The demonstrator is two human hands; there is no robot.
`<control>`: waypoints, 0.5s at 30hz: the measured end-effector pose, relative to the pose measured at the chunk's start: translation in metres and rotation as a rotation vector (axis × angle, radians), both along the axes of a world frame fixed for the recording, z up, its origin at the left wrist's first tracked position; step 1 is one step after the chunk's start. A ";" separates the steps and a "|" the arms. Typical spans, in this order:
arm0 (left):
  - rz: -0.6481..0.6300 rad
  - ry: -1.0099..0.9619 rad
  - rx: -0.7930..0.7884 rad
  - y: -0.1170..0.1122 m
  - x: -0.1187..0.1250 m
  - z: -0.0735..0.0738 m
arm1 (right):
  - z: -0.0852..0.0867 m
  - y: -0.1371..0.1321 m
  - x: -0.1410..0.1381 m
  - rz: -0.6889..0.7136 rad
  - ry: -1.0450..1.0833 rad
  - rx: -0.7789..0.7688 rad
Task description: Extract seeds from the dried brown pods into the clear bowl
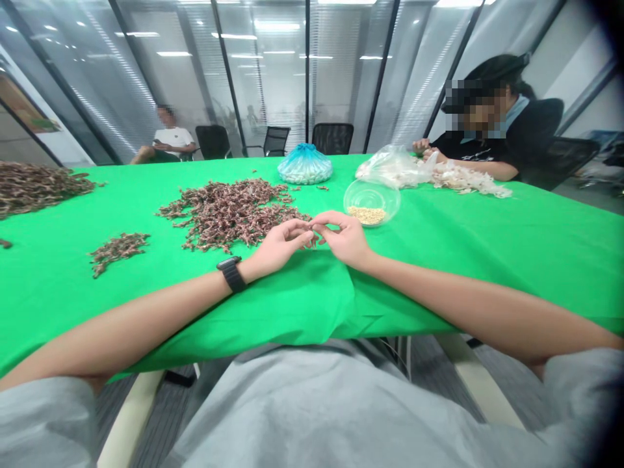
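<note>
Two bare hands working over a bright green tablecloth [511, 240], fingertips meeting near its front edge. Left hand [283, 247]: fingers curled, thumb and index drawn nearly together; black smartwatch [233, 273] on the wrist. Right hand [344, 240]: likewise bent to a pinch, tips against the left's. Whatever lies between them is too small and covered to make out; cannot tell if either has hold of a piece. Just beyond the left hand, a broad pile of small brown twisted pieces [224, 214]; a smaller cluster [119, 250] farther left, a large heap [39, 185] at the far left edge. Beyond the right hand, near it, a clear round plastic tub [373, 192] with pale yellow bits [368, 215] at the bottom. Behind: a gathered blue-topped plastic bag [305, 166], a clear plastic bag [397, 162], whitish scraps [468, 179]. Black-capped co-worker [526, 130] seated at right, hands [426, 151] close together behind the clear bag.
</note>
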State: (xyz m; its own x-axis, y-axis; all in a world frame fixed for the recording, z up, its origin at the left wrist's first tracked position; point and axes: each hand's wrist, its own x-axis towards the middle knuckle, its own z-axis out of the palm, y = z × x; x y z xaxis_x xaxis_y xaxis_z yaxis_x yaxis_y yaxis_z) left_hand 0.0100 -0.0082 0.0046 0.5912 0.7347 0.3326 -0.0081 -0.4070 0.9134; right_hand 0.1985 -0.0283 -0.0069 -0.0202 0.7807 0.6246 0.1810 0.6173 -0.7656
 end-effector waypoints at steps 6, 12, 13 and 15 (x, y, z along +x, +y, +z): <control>0.056 0.093 0.032 0.010 -0.007 0.008 | 0.002 -0.004 0.000 -0.017 -0.051 -0.046; 0.430 0.239 0.561 0.056 -0.057 0.050 | 0.002 -0.005 0.003 -0.033 -0.090 -0.054; 0.493 0.342 0.703 0.068 -0.075 0.060 | 0.002 -0.005 0.003 -0.036 -0.090 -0.053; 0.644 0.530 0.861 0.093 -0.117 0.077 | 0.001 -0.004 0.003 -0.041 -0.091 -0.050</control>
